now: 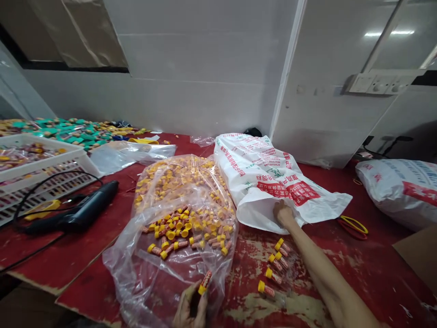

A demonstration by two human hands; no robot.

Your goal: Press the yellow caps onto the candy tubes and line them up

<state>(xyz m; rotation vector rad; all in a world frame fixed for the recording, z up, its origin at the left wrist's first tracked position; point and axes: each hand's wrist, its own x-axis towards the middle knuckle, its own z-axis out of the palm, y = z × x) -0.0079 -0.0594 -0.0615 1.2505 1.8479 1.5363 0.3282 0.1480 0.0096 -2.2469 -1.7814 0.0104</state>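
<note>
Head view: the person appears to be sorting small yellow-capped tubes. At the lower centre of the frame, the left hand (191, 310) is gripping one tube (205, 282), fingers closed around it. At centre right, the right hand (283, 214) is reaching into the white printed sack (269, 182); its grip cannot be told. The clear bag of tubes (184, 218) is lying between both hands. The next move likely calls for a careful withdrawal from the sack.
</note>
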